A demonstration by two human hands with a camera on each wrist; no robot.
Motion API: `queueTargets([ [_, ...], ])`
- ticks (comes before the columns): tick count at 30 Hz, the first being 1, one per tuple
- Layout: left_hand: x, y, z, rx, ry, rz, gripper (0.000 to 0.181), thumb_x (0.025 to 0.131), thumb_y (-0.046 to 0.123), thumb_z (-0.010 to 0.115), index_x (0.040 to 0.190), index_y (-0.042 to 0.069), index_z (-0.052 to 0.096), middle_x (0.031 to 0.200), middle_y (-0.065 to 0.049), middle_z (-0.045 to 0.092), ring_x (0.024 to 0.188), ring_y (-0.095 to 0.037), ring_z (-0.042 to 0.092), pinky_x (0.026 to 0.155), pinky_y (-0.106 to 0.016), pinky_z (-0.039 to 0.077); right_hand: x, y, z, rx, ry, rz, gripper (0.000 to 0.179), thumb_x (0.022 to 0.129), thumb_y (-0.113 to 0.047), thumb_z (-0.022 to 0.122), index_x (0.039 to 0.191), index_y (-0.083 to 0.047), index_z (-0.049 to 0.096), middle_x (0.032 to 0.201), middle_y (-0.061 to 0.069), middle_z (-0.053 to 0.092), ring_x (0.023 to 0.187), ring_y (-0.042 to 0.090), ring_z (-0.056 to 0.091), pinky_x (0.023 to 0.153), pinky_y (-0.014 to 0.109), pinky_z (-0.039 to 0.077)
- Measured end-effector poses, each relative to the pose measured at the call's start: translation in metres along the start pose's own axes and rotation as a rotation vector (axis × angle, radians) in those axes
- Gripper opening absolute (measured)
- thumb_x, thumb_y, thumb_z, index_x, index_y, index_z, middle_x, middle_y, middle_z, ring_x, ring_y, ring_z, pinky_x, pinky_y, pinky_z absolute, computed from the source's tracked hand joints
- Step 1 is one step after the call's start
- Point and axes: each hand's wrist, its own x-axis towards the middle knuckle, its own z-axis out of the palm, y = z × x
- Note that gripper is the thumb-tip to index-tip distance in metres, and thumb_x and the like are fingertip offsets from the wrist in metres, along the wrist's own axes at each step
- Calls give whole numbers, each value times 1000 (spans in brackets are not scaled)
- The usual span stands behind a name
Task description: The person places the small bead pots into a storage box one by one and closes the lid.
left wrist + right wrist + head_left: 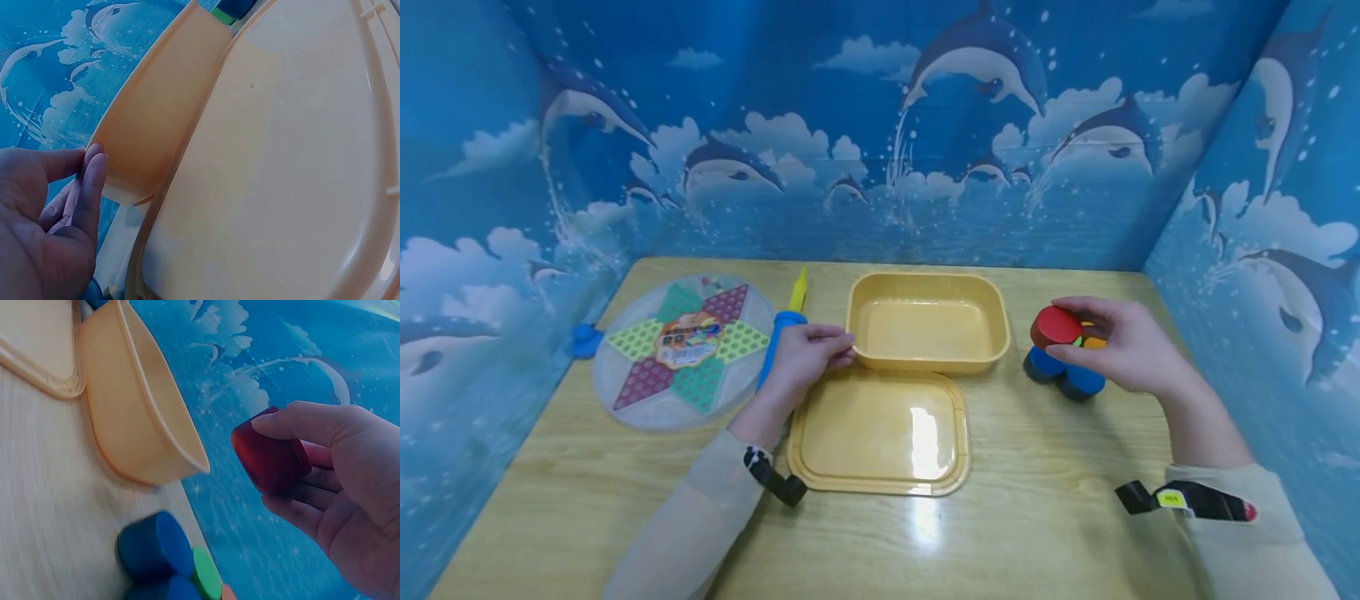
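At the near left corner of a tan plastic box, my left hand pinches the rim between thumb and fingers; the left wrist view shows this hand at the box wall. My right hand grips a red cylinder by its sides, raised over two blue cylinders. In the right wrist view the red cylinder sits between thumb and fingers. Behind the blue ones show a green piece and an orange piece, both partly hidden.
A tan lid lies flat in front of the box. To the left are a round star-patterned game board, a blue and yellow pump-like tool partly behind my left hand, and a small blue object. Dolphin-printed walls enclose the wooden table.
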Motion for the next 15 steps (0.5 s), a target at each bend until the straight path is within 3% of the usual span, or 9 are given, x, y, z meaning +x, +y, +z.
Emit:
queueTargets([
  [3, 1, 0, 0, 1, 4, -1, 26, 99, 10, 77, 121, -2, 72, 105, -18, 75, 89, -25, 78, 79, -34, 67, 12, -9, 4, 13, -29, 8, 63, 91, -16, 87, 145, 1, 59, 136, 17, 65, 119, 33, 64, 89, 10, 54],
  [7, 1, 0, -1, -1, 3, -2, 25, 99, 9, 77, 121, -2, 72, 105, -19, 75, 89, -25, 78, 79, -34, 67, 28, -20, 12, 25, -57, 34, 66, 91, -23, 88, 147, -3, 59, 140, 13, 63, 125, 34, 62, 92, 17, 57],
  [15, 1, -1, 0, 9, 4, -4, 24, 99, 10, 77, 120, -2, 72, 103, -18, 76, 88, -25, 78, 78, -34, 67, 56, -32, 28, 51, -113, -31, 69, 88, -18, 90, 147, -1, 58, 141, 13, 62, 126, 33, 60, 101, 53, 59],
])
